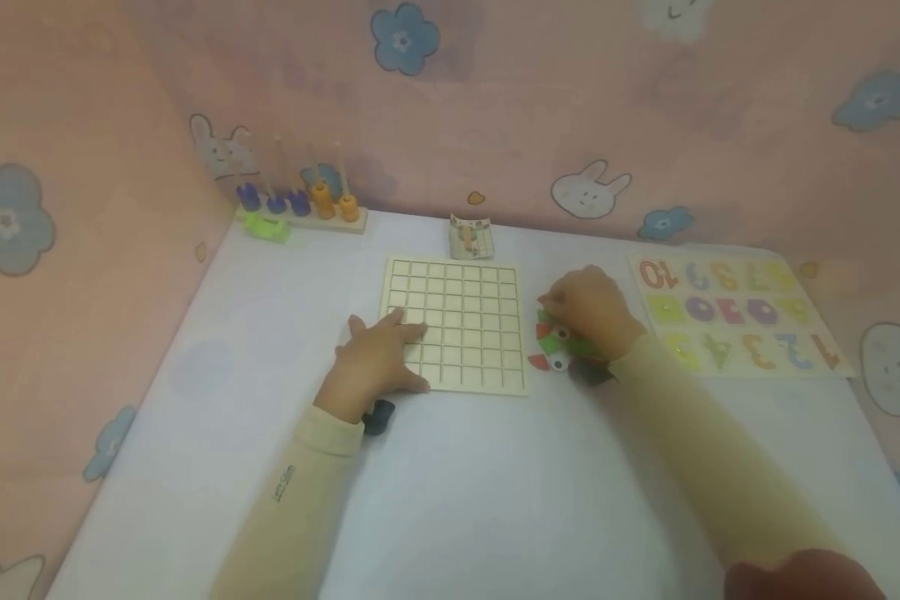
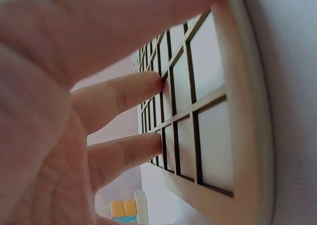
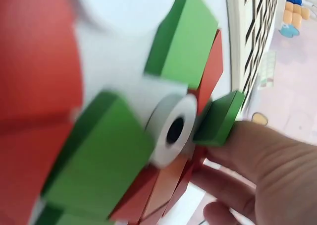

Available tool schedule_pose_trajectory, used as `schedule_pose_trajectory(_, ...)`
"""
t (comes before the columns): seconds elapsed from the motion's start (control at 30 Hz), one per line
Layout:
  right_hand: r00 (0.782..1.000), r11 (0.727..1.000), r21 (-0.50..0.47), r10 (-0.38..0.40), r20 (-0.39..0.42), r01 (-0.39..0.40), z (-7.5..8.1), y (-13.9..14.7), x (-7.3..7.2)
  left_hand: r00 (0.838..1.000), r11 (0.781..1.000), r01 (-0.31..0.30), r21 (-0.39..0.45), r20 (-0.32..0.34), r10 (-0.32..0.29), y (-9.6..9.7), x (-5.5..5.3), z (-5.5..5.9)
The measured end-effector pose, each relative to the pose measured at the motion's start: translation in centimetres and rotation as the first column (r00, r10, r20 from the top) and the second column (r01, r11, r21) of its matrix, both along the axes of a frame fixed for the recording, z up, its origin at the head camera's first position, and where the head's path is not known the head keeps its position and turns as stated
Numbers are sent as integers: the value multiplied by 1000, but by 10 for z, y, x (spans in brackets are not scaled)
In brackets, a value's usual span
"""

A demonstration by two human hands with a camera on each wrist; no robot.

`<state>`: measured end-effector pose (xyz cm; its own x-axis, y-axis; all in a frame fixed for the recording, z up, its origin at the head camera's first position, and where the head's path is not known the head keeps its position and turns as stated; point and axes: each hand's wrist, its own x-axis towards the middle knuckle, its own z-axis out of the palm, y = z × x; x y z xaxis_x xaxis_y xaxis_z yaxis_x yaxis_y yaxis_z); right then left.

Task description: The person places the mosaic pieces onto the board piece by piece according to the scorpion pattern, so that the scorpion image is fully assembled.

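A pale wooden grid board [image 1: 465, 333] lies flat on the white table. Its left part is under my left hand [image 1: 371, 367], whose spread fingertips rest on the squares, with the thumb by the near edge. Right of the board is a small pile of painted blocks: red [image 1: 540, 362], green [image 3: 99, 155], and a white disc with a black eye [image 3: 174, 130]. Bent over the pile's far side, my right hand [image 1: 592, 310] has its thumb and finger curled at a tilted green block [image 3: 220, 118]. Parts of its fingertips are hidden behind the blocks.
A bead stacker [image 1: 307, 218] with blue and orange beads stands at the back left, beside a lime-green piece [image 1: 266, 227]. Behind the board sits a creased printed paper [image 1: 471, 240]. At right lies a number puzzle board [image 1: 742, 308]. Something dark [image 1: 377, 417] shows beside the left wrist.
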<state>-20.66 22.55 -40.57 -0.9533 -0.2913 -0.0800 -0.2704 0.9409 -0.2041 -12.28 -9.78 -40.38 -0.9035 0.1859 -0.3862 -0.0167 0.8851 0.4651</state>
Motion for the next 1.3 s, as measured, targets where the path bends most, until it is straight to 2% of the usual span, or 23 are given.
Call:
schedule_pose_trajectory(0.3, 997, 997, -30, 77, -15, -78, 0, 0, -13, 1000, 1000, -12, -3, 8, 12, -4, -5, 4)
schedule_pose_trajectory(0.5, 991, 989, -70, 125, -41, -127, -7, 4, -18, 1000, 1000, -6, -11, 13, 6, -3, -6, 5)
schedule_pose_trajectory(0.67, 984, 984, -55, 169, -60, -172, -5, -5, -20, 1000, 1000, -5, -21, 16, 5, -3, -6, 3)
schedule_pose_trajectory(0.77, 982, 982, -28, 186, -37, -187, -1, -14, -22, 1000, 1000, 0, -18, 22, 0, -3, -5, 0)
schedule_pose_trajectory(0.93, 959, 960, -25, 275, -72, -277, 0, -29, -34, 1000, 1000, 6, -15, 23, -6, -3, -4, -3)
schedule_pose_trajectory(1.17, 939, 935, -85, 342, -48, -345, -8, -50, -56, 1000, 1000, 12, -8, 18, -12, -1, -2, -10)
schedule_pose_trajectory(1.3, 900, 905, -3, 423, -104, -425, -12, -57, -58, 1000, 1000, 19, -5, 11, -18, 1, -1, -9)
